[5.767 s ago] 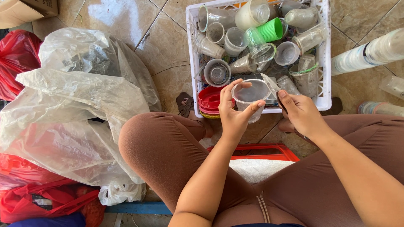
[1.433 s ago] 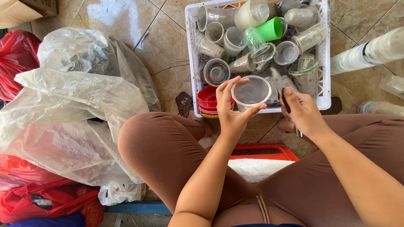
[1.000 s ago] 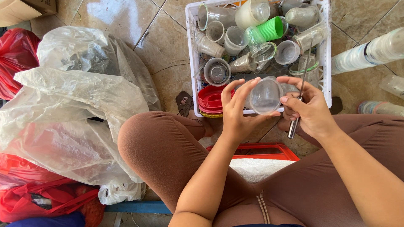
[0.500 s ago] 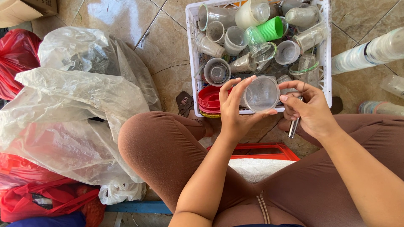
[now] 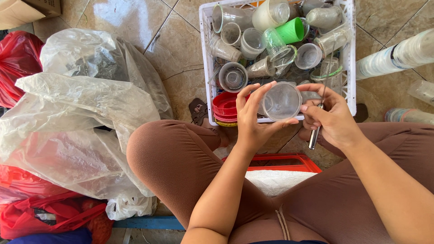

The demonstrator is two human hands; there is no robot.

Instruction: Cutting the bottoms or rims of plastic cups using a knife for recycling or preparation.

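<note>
My left hand [image 5: 251, 118] cradles a clear plastic cup [image 5: 281, 101] from the left and below, its mouth facing up toward me. My right hand [image 5: 333, 118] touches the cup's right edge with its fingertips and grips a thin metal tool [image 5: 315, 132] that hangs down from the palm. Both hands hover over the near rim of a white plastic crate [image 5: 205, 58] packed with several clear cups and a green cup [image 5: 291, 30]. A stack of red lids [image 5: 224, 107] sits in the crate's near left corner.
Large clear plastic bags [image 5: 86, 113] lie to the left on the tiled floor, with red bags [image 5: 18, 58] behind and below them. Stacked clear cups [image 5: 398, 56] lie at the right. A red-rimmed tray with white filling [image 5: 275, 174] sits between my knees.
The cup has turned in my left hand from rim-up near the crate to tilted toward my right hand, which came up from the knee with the metal tool to meet it.
</note>
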